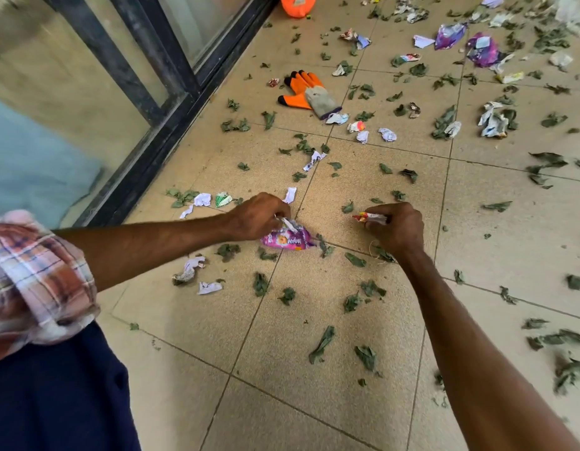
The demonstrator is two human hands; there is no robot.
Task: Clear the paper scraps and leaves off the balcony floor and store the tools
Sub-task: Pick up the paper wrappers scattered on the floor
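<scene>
My left hand [259, 216] pinches a white paper scrap [288, 222] just above a pink wrapper [287, 239] that lies on the tiled floor [314, 369]. My right hand [396, 227] is closed on a red and white paper scrap [368, 218], a little above the floor. Green leaves [321, 345] and crumpled paper scraps [202, 199] are scattered all around both hands. An orange and grey work glove [306, 91] lies flat farther ahead.
A dark-framed sliding glass door [145, 118] runs along the left. An orange object [296, 4] stands at the far end by the door track. Purple wrappers [482, 50] and larger paper wads [493, 120] lie at the far right.
</scene>
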